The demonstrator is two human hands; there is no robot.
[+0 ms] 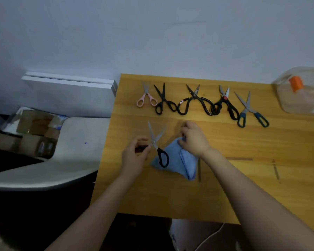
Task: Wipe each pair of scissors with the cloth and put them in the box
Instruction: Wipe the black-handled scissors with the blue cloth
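Observation:
A pair of black-handled scissors [157, 142] stands spread open above the wooden table [170, 196]; my left hand [135, 156] grips one of its handles. The other handle loop hangs over a blue cloth [178, 160], which my right hand [194, 138] pinches at its upper edge. Along the table's far side lie several more pairs in a row: pink-handled scissors [146, 98], black scissors [163, 101], black shears [194, 101], red-pivot kitchen shears [225, 104] and teal-handled scissors [250, 111]. A clear plastic box [301, 91] with an orange clip sits at the far right.
A pale chair [65, 153] stands left of the table, with cardboard boxes [31, 131] behind it. White panels [69, 86] lean on the wall. A white cable [208, 238] hangs below the table's front edge.

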